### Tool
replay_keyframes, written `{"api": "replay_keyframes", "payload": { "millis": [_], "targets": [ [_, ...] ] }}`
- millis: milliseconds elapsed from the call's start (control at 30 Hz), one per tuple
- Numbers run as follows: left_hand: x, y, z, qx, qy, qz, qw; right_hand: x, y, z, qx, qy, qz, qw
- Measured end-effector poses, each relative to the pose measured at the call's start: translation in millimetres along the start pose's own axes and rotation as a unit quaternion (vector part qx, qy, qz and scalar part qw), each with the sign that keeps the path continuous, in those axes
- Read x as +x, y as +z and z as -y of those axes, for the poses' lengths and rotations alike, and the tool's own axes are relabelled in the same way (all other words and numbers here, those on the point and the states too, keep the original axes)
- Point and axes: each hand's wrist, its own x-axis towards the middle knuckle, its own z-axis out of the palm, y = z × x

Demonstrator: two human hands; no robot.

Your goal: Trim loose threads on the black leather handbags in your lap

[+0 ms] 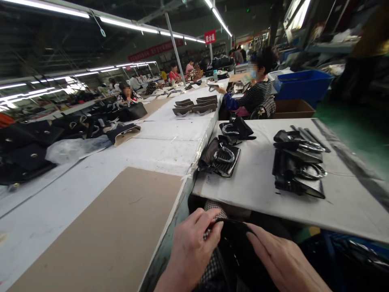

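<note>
Low in the head view, my left hand [190,249] curls its fingers over the edge of a black leather piece [240,259] lying in my lap, with checkered fabric [212,263] under it. My right hand [279,259] lies on the same black piece, fingers stretched and close together, pressing on it. Both hands sit below the front edge of the white table [258,186]. On that table lie stacks of black leather parts with metal rings [220,160], a second stack [298,164] to the right, and another black piece [237,129] farther back.
A long white workbench [91,182] with a brown board [115,227] runs on my left, with black bags [27,150] and clear plastic on it. A person in a striped top [253,95] sits ahead. Other workers sit farther back. A blue bin [300,83] stands right.
</note>
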Motion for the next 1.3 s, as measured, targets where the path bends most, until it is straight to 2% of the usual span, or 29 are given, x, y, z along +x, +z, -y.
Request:
{"api": "replay_keyframes", "payload": {
  "millis": [100, 200, 300, 500, 633, 733, 867, 933, 1000, 1100, 1300],
  "targets": [
    [8.2, -1.6, -1.3, 0.001, 0.006, 0.043, 0.999, 2.3, 9.2, -5.3, -0.008, 0.012, 0.017, 1.000],
    [12.0, -2.8, -3.3, -0.003, 0.028, 0.058, 0.998, 7.6, 18.6, -10.3, 0.012, 0.031, 0.012, 0.999],
    [12.0, -1.0, -8.4, 0.003, 0.063, 0.056, 0.996, 14.9, 20.0, -9.3, 0.040, 0.025, 0.017, 0.999],
    [9.7, 14.1, -16.7, 0.035, 0.118, 0.013, 0.992, 33.0, 11.0, -5.4, 0.040, -0.030, 0.092, 0.995],
    [10.3, 18.5, -16.6, 0.024, 0.066, 0.033, 0.997, 37.4, 11.4, -9.6, 0.007, -0.044, 0.105, 0.993],
    [13.4, 13.2, -17.6, -0.020, 0.001, 0.066, 0.998, 33.7, 10.8, -11.8, 0.040, -0.032, 0.097, 0.994],
    [21.3, 4.9, -15.4, -0.112, -0.064, 0.110, 0.985, 28.5, 7.8, -13.6, 0.137, 0.047, 0.044, 0.988],
    [27.6, 4.2, -12.5, -0.121, -0.091, 0.147, 0.977, 31.0, 6.3, -14.8, 0.167, 0.084, 0.027, 0.982],
    [35.9, 6.3, -9.6, -0.100, -0.103, 0.162, 0.976, 37.6, 4.9, -17.2, 0.199, 0.107, 0.026, 0.974],
    [51.0, 12.8, -6.1, -0.063, -0.100, 0.155, 0.981, 51.4, 3.5, -25.1, 0.240, 0.139, 0.037, 0.960],
    [81.0, 28.1, 0.8, -0.045, -0.111, 0.157, 0.980, 74.1, 5.4, -53.3, 0.280, 0.176, 0.074, 0.941]
  ]
}}
